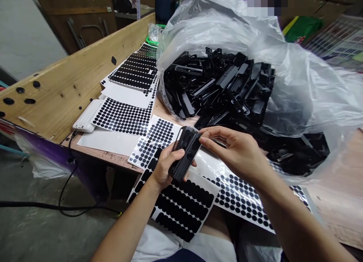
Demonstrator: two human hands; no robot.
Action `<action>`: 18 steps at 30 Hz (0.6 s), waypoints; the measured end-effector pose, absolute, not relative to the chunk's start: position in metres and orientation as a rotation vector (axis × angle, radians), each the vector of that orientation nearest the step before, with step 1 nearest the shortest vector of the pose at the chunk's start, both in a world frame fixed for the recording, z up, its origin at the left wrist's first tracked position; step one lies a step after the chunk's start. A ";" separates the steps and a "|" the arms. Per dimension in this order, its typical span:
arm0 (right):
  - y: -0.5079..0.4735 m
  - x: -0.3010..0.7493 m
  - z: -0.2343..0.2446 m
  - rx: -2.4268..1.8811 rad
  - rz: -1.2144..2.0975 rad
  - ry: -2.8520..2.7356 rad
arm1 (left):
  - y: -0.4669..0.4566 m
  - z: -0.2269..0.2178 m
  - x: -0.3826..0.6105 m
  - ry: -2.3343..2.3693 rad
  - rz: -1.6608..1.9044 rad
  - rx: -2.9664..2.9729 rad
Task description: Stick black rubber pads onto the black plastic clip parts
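I can't see most of the left hand's (166, 163) fingers; the black case (185, 156) hides them. Whatever the right hand (232, 148) may pinch at its corner is too small to tell. The plastic bag (309, 80) covers part of the green basket (151, 42) and runs out of view rightward, as do 2 forearms (124, 226) below.

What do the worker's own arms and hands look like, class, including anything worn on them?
The left hand and right hand are gloveless, with no rings or bracelets showing. The left forearm and right forearm are bare; no sleeves or watch show. Dark blue cloth, probably clothing, shows at the bottom edge.
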State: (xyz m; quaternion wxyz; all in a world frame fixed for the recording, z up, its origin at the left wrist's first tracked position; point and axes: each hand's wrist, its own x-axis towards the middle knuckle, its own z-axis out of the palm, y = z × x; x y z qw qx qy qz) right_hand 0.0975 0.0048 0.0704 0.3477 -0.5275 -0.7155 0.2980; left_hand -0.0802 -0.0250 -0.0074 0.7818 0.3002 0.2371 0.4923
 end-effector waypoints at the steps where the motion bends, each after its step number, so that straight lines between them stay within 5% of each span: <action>1: 0.004 0.097 0.071 -1.375 0.742 -1.880 | -0.025 -0.008 -0.080 0.516 1.062 0.649; 10: 0.002 0.098 0.070 -1.350 0.529 -2.005 | -0.025 -0.011 -0.080 0.514 1.060 0.653; 18: -0.009 0.087 0.053 -1.256 -0.115 -1.971 | -0.024 -0.008 -0.081 0.573 1.071 0.659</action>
